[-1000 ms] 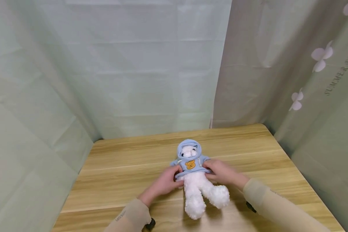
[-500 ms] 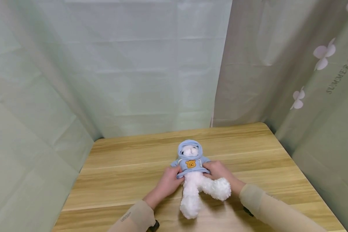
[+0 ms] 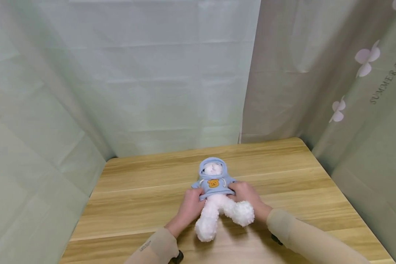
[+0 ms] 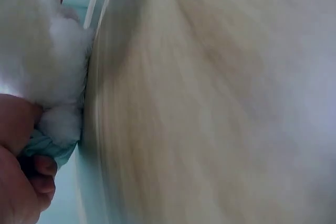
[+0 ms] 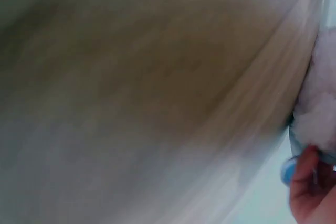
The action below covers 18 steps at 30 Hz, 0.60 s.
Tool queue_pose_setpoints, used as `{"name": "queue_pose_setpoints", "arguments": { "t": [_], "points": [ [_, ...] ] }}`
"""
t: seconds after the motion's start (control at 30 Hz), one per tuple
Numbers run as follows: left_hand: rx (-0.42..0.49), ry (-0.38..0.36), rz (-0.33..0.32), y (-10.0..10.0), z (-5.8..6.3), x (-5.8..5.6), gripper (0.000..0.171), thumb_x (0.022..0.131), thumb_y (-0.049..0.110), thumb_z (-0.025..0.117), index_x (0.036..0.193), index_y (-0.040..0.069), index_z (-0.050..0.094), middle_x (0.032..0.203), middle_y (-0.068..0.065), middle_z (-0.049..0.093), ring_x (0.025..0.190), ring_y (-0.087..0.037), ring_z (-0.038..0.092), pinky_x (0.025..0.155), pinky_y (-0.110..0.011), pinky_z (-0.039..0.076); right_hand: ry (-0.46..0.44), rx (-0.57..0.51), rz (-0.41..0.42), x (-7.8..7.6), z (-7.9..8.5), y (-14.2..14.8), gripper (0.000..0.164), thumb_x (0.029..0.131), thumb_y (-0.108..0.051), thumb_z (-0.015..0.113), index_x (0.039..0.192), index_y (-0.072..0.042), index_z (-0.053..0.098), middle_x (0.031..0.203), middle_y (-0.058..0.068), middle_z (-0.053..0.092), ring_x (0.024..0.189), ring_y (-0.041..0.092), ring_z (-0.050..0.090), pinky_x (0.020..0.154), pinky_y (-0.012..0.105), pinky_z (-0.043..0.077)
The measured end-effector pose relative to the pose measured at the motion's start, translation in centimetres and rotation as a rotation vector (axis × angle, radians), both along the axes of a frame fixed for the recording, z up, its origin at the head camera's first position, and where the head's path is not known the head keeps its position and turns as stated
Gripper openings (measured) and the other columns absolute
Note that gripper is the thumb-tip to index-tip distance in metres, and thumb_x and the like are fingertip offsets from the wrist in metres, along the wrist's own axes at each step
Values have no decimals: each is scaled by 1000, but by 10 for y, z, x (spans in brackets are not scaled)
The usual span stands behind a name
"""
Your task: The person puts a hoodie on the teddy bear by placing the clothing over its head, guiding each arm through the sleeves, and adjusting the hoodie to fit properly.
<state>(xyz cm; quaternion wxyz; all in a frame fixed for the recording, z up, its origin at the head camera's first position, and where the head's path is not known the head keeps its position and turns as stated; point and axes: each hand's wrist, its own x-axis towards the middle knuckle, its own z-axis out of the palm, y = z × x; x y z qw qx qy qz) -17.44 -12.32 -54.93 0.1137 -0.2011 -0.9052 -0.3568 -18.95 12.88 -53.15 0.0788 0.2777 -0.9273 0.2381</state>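
Note:
A white plush toy (image 3: 207, 220) with fluffy legs lies face up on the wooden table, its feet pointing toward me. It wears a light blue hoodie (image 3: 222, 189) with an orange bear patch, and the hood surrounds its face. On the left side my left hand (image 3: 190, 205) pinches the hoodie's hem, thumb on top. My right hand (image 3: 245, 195) grips the same hem at the right side. In the left wrist view, curled fingers (image 4: 43, 174) hold the bunched blue cloth beside white fur. Fingers (image 5: 304, 174) also close on the hem in the right wrist view.
The wood-grain table (image 3: 145, 183) reaches back to a pale hanging curtain (image 3: 158, 91). More curtains stand at both sides, the right one (image 3: 376, 154) printed with flowers and lettering. Dark wrist devices (image 3: 177, 257) sit under the sleeves.
Both hands and the plush toy have shifted slightly left and away from me. Its legs have swung, the left foot moving left, and its face has tipped back within the hood.

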Motion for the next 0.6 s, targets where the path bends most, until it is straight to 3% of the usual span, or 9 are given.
{"name": "queue_pose_setpoints", "arguments": {
  "t": [0.1,0.2,0.4,0.5,0.6],
  "points": [
    [49,-12,4,-5,-3,-2,27,77,-8,74,77,14,57,75,7,51,71,-11,49,64,-28,45,-57,-45,18,-2,2,5,29,89,-10,82,83,-17,54,77,-6,49,70,10,46,62,28,45],
    [114,-53,22,-10,-4,-3,25,82,-8,75,88,13,62,86,4,54,80,-12,52,72,-30,46,-112,-96,58,-3,5,13,20,90,-11,79,95,-17,61,89,-6,54,80,11,51,70,29,49],
    [175,-51,50,-15,-3,1,23,84,-4,77,98,12,68,90,3,56,78,-11,52,69,-26,47,-165,-119,139,-3,11,29,33,91,-16,83,120,-18,68,120,-1,62,95,13,58,84,36,54],
    [178,-14,63,-15,-1,1,24,82,-3,78,98,12,69,89,2,57,77,-12,52,68,-27,46,-188,-104,157,-3,14,33,37,92,-17,84,126,-18,68,127,1,64,100,14,60,88,38,55],
    [182,-23,86,-14,1,1,27,83,0,79,105,11,68,96,1,59,80,-13,52,70,-29,47,-208,-90,160,-3,15,35,37,95,-21,82,129,-18,67,132,3,63,106,16,61,91,40,55]
  ]
}}
